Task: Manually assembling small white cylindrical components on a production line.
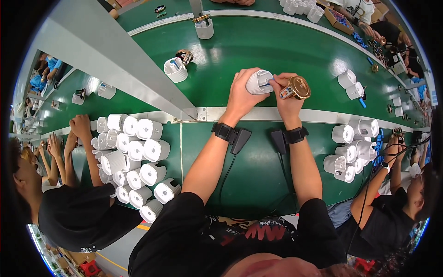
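Held in hand: one white housing, one gold-coloured part. Both are up over the pale rail that edges the far side of the near green worktop, about midway along it.

Left hand: fingers curled around the housing, gripping it. Right hand: mostly closed, has hold of the gold part; fingertips at the housing's mouth.

Counts beyond the rail, on the green surface: one open housing with a dark-and-gold part at its side; another housing farther off, gold on top; a pair of housings to the right, one blue cylinder near them. Worktop, left: heap of white housings, roughly twenty. Right: smaller heap, at least eight. Black wrist straps: two, left and right.

Appearance: held housing round, vertically ribbed, mouth turned rightward. Gold part has a shiny, ringed round face; small circuit-like pieces on its near side.

Obscured: inside of held housing, partly behind fingers; a bluish bit there, unclear. Heaps overlap, exact counts not possible.
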Motion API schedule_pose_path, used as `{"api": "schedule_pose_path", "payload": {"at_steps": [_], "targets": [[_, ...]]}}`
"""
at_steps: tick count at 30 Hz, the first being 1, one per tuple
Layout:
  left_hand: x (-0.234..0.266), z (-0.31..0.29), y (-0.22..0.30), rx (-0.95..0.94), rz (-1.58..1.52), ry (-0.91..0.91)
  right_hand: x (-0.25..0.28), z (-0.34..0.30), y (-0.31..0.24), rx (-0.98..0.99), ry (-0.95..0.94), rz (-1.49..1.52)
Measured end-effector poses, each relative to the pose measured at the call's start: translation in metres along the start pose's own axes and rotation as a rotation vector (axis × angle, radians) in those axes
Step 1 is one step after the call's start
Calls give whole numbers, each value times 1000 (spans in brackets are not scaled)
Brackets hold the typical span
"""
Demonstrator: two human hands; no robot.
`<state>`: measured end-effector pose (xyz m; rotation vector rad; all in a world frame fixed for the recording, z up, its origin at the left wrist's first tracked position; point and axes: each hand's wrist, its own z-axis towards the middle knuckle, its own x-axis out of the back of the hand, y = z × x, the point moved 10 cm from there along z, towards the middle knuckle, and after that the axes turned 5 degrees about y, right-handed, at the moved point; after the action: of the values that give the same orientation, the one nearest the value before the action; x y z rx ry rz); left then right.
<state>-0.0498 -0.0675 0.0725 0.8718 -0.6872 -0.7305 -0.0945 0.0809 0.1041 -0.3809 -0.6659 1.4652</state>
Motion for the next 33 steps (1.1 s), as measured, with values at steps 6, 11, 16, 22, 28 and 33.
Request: {"api": "schedule_pose_path", "payload": {"at_steps": [6,11,16,22,28,33], "targets": [[-1,-3,-11,55,-111,2,-14,-18,19,-174,-212,-46],[-3,-3,-15,105,-191,8,-37,-34,16,-405,-320,291],[-8,-3,-24,172,-96,-44,-46,-22,-12,-170,-437,-2],[-21,-9,-26,235,-235,-83,-36,-36,36,-313,-461,-188],[-33,-18,-25,283,-273,-127,-21,-34,26,-170,-316,-142],[-27,-16,-24,239,-215,-117,-26,-34,24,-157,-332,-154]]}}
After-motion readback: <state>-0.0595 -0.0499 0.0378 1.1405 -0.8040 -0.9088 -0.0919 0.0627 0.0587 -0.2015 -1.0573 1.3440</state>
